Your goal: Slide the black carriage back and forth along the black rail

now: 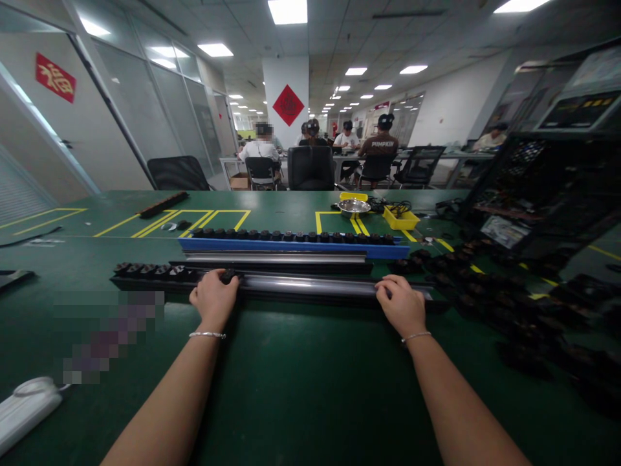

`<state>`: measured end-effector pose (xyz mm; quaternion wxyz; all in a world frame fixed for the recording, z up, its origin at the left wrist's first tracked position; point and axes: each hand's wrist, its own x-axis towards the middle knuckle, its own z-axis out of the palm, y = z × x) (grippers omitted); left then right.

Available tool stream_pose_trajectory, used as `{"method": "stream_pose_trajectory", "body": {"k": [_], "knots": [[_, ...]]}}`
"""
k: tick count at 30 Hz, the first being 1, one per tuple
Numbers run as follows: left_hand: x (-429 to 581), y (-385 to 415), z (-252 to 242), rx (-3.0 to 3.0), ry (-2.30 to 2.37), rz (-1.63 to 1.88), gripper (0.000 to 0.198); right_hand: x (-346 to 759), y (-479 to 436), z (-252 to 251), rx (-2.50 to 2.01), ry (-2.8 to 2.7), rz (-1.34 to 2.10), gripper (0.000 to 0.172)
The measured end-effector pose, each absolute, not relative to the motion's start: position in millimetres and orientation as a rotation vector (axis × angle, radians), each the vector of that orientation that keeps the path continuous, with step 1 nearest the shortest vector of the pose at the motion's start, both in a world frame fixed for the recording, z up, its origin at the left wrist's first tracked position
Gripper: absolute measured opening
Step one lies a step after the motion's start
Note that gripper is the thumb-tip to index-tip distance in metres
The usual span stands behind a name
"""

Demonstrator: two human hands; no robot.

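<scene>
A long rail (301, 285) with a shiny metallic groove and dark edges lies across the green table in front of me. Several small black knob-like parts (150, 269) sit in a row along its left end. My left hand (213, 301) is closed at the end of that row, thumb and fingers around another black knob-like part (228, 276) on the rail. Toward the rail's right end, my right hand (403, 304) rests with curled fingers pinched together; a dark bit shows between them, too hidden to name.
Behind lie a second metallic rail (276, 257) and a blue rail (291, 245) holding several black parts. Many loose black parts (504, 291) are heaped at right, below a dark open-framed case (528, 188). Farther back are a metal bowl (354, 207) and a yellow bin (400, 219).
</scene>
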<state>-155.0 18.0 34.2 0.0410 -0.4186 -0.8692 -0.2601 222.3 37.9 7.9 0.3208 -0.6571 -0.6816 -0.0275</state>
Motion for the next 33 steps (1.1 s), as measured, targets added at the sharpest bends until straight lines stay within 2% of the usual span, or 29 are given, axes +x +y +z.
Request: {"method": "stream_pose_trajectory", "body": {"k": [33], "knots": [[-125.6,20.9,30.0,-1.59,-2.549,-0.797,0.038,219.9,37.8,7.8,-1.766,-1.789,-0.113,0.028]]}}
